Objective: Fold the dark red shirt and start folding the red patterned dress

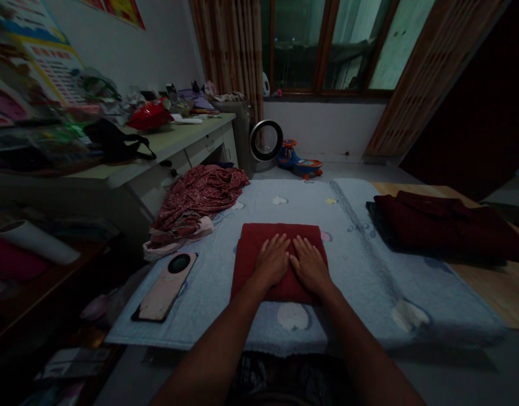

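A red garment [251, 248], folded into a neat rectangle, lies on a pale blue cloth [360, 282] that covers the table. My left hand [273, 260] rests flat on the garment's upper middle, fingers stretched out. Beside it, my right hand [310, 263] presses flat on the same garment, with the thumbs close together. Neither hand grips anything. Left of the garment lies a phone [166, 287] with a large round camera. A dark red folded garment [437, 223] sits on a darker folded cloth at the table's right side.
A crumpled patterned red cloth [200, 194] lies at the table's back left. Behind it stands a cluttered desk [174, 146] with a red bag [151, 115]. On the floor beyond the table are a washing-machine-like round door [266, 141] and a blue and orange ride-on toy [299, 162].
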`<act>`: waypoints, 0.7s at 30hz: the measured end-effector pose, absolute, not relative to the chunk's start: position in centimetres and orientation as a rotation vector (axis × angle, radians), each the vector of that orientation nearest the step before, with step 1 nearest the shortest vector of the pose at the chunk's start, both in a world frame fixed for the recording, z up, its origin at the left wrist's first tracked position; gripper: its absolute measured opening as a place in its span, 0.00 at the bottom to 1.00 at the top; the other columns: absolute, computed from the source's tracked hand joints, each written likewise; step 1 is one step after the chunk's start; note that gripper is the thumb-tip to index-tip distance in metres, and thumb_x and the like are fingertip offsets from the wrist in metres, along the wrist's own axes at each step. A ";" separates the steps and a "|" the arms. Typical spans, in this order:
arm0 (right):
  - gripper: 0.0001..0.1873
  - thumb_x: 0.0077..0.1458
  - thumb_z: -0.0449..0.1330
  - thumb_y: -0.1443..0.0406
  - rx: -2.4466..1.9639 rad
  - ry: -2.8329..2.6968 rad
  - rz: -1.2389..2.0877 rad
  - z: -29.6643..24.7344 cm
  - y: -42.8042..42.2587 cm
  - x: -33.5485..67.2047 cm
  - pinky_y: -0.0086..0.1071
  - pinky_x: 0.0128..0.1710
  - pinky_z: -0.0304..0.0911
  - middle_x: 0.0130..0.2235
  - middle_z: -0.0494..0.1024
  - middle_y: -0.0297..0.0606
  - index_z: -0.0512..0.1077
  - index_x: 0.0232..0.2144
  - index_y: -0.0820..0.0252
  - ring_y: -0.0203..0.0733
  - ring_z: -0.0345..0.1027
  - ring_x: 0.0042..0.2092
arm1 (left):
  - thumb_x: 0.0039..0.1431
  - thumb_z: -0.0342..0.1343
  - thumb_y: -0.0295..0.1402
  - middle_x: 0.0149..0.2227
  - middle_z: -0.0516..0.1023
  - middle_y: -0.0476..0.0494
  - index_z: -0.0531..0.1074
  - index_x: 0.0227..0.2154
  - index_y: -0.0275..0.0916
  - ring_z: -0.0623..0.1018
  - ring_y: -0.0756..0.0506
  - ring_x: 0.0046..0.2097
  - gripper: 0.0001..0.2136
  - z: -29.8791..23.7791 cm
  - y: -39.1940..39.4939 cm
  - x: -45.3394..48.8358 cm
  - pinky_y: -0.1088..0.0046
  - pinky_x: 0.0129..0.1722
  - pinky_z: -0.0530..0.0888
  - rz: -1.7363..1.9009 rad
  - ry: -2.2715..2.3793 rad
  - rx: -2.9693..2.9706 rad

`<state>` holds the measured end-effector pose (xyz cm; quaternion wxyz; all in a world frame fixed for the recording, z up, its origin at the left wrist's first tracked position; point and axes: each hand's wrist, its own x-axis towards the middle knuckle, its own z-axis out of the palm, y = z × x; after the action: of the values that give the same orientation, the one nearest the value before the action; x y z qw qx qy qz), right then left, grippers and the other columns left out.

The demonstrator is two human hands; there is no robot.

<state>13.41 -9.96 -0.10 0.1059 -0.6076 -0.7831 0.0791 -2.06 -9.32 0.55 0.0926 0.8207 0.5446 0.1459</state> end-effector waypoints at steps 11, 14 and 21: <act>0.32 0.68 0.40 0.53 -1.979 -2.261 0.182 -0.3 -9.4 15.5 0.49 0.66 0.41 0.71 0.44 0.42 0.50 0.69 0.60 0.48 0.37 0.71 | 0.69 0.38 0.34 0.69 0.57 0.46 0.60 0.64 0.41 0.53 0.44 0.70 0.23 0.4 -9.4 -1.7 0.56 0.68 0.52 0.447 1.651 2.439; 0.32 0.68 0.39 0.53 -1.999 -2.248 0.182 -0.2 -9.4 15.9 0.51 0.66 0.41 0.71 0.44 0.43 0.49 0.69 0.60 0.49 0.38 0.71 | 0.69 0.38 0.34 0.69 0.57 0.46 0.60 0.64 0.41 0.54 0.44 0.70 0.23 0.7 -9.4 -1.7 0.57 0.68 0.52 0.439 1.658 2.441; 0.30 0.66 0.45 0.59 -2.065 -2.089 0.092 1.1 -10.2 16.6 0.54 0.66 0.42 0.70 0.50 0.47 0.54 0.66 0.66 0.55 0.41 0.70 | 0.69 0.37 0.34 0.68 0.57 0.45 0.60 0.63 0.41 0.54 0.43 0.70 0.23 0.8 -9.5 -1.6 0.55 0.68 0.53 0.429 1.673 2.461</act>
<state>16.59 -10.23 1.13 0.1012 -0.6992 -0.7070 0.0311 -1.57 -9.55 0.82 0.0673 0.8166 0.5553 0.1423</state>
